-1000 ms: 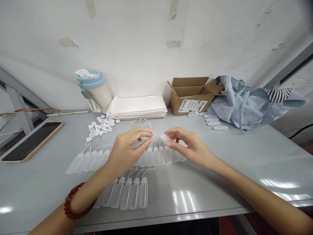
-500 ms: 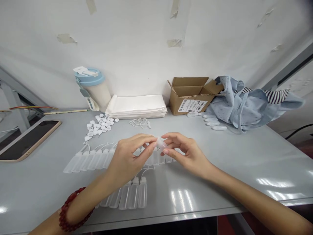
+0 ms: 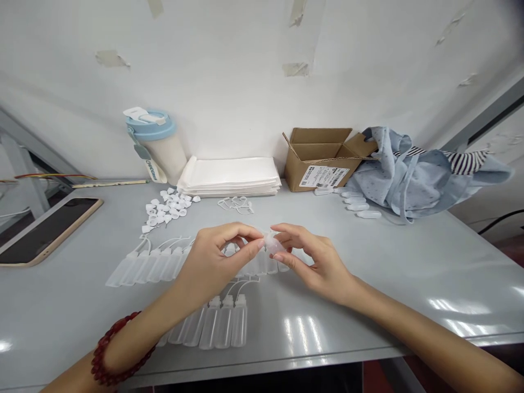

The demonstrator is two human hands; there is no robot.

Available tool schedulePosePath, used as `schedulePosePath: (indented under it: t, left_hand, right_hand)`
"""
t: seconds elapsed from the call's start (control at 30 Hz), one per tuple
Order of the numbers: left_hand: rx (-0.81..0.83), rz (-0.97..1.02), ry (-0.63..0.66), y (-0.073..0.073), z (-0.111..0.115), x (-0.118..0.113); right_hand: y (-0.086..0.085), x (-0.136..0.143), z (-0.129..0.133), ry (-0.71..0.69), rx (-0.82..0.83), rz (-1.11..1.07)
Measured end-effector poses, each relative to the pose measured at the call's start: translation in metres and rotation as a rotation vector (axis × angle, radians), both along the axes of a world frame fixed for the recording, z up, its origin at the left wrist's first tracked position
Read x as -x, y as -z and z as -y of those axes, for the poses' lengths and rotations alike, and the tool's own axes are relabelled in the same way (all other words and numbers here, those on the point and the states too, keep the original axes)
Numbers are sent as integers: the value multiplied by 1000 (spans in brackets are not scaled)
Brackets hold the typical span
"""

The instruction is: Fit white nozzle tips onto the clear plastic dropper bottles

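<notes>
Over the middle of the table, a small translucent plastic bottle (image 3: 274,245) is held between both hands. My left hand (image 3: 221,248) pinches its top end with thumb and fingertips; whether a cap is there I cannot make out. Around the bottle's body, the thumb and fingers of my right hand (image 3: 319,262) are closed. Beneath the hands, a row of similar bottles (image 3: 153,266) lies on the table, the left ones with white strips at their tops. A second row of bottles (image 3: 223,326) lies nearer the front edge, partly hidden by my left forearm.
Loose white caps (image 3: 174,206) are heaped at back left, near thin white strips (image 3: 236,205). Behind stand a tumbler (image 3: 161,153), stacked white envelopes (image 3: 231,174) and an open cardboard box (image 3: 319,164). Several bottles (image 3: 357,207) lie beside blue cloth (image 3: 417,185). A phone (image 3: 49,229) rests left.
Both hands keep their grip on the bottle, which has turned slightly and shifted a little to the right. The rows on the table look unchanged.
</notes>
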State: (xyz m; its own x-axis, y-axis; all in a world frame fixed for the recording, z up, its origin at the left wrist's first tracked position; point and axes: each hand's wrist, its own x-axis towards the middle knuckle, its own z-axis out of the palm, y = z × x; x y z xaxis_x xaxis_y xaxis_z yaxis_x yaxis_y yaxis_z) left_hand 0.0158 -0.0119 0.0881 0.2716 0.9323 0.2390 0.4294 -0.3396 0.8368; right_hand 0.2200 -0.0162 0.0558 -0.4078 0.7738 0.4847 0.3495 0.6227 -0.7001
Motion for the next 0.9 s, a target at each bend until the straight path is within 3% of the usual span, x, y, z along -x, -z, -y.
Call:
schedulePosePath:
  t: [0.2, 0.53, 0.67, 0.9]
  left_hand:
    - [155, 129, 23, 2, -1, 0]
    - [60, 83, 62, -2, 2, -2]
    - [-67, 43, 55, -2, 5, -3]
    - [-553, -49, 62, 4, 8, -7]
  right_hand:
    - [-5, -1, -1, -58, -90, 5]
    - [-4, -1, 1, -67, -190, 27]
    - [-3, -1, 3, -9, -223, 20]
    - [-3, -1, 5, 36, -217, 23]
